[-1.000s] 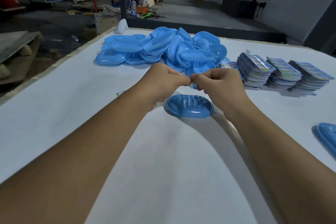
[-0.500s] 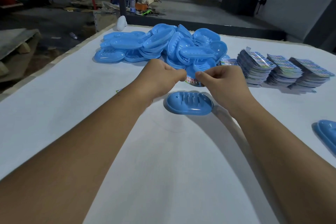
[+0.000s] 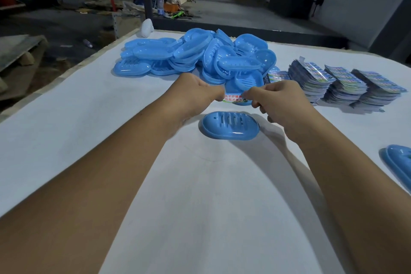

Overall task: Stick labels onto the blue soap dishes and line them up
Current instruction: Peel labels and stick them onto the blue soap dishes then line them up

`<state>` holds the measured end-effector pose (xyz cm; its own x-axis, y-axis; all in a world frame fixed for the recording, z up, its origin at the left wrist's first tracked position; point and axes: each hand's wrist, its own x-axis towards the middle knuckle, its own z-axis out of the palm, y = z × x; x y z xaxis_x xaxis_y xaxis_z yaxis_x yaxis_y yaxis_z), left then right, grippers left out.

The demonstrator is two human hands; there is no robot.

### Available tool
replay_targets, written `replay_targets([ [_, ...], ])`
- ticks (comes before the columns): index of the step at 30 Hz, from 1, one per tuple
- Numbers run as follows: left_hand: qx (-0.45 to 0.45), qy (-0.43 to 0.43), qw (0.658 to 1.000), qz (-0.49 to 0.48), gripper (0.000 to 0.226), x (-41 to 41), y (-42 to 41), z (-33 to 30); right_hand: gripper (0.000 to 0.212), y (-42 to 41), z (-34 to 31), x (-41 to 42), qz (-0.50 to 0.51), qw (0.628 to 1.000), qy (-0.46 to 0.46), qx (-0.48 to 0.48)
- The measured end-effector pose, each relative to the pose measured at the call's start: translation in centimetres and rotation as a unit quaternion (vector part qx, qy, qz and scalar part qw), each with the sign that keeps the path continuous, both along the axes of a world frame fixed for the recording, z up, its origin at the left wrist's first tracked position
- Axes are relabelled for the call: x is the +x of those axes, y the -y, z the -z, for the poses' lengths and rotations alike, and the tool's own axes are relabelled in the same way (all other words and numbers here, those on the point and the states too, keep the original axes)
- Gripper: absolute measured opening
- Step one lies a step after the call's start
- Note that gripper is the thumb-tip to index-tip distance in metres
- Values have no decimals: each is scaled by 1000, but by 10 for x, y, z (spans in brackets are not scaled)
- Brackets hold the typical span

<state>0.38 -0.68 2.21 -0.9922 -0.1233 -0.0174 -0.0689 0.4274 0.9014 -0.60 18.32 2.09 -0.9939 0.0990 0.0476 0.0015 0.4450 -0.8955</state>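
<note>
Label (image 3: pixel 234 98), judged thin, limp and sticky, is pinched by its ends between left hand (image 3: pixel 195 93) and right hand (image 3: pixel 282 104) at frame centre above the soap dish (image 3: pixel 230 125).

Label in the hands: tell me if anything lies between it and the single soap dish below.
Nothing visible does. The label is pinched between the left hand and right hand, just beyond the lone soap dish, with only bare white table around that dish.
</note>
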Motion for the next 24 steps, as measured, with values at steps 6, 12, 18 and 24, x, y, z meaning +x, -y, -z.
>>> replay_targets([
  [6, -68, 2, 997, 48, 15, 5, -2, 1, 22, -4, -3, 5, -29, 998, 58, 14],
  [12, -133, -1, 990, 38, 39, 5, -1, 3, 41, -3, -3, 8, -36, 995, 71, 52],
  [18, -138, -5, 990, 31, 38, 4, -1, 4, 34, -2, -4, 10, -45, 992, 74, 94],
  [24, -161, -8, 986, 32, 28, 5, -3, 4, 29, 0, -2, 10, -48, 991, 64, 110],
])
